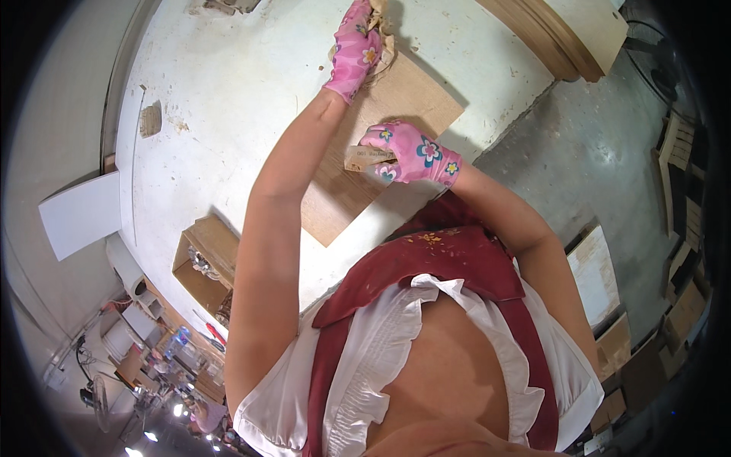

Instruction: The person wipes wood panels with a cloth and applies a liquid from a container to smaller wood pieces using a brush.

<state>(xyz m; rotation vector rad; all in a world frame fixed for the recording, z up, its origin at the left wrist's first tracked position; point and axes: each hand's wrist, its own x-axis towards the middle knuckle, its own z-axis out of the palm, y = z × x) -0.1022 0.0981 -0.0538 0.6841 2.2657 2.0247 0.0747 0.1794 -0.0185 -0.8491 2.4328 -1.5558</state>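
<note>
A flat light-brown wooden board [415, 95] lies slantwise on the white worktable [221, 129]. At the board's far end my left hand [355, 57], in a pink flowered glove, is closed on a crumpled beige rag [383, 57]. My left forearm stretches across the board's left part. Over the near half of the board, my right hand [415, 154], gloved the same way, grips a folded piece of sandpaper [365, 157] between thumb and fingers. Its printed tan back shows; I cannot tell whether it touches the wood.
An open cardboard box [217, 247] with scraps inside stands left of my left arm, with a red-handled tool [216, 333] nearby. A brown scrap block [151, 120] lies at the table's left. Curved wooden mouldings [560, 42] sit far right. Boards [594, 274] stand on the floor at right.
</note>
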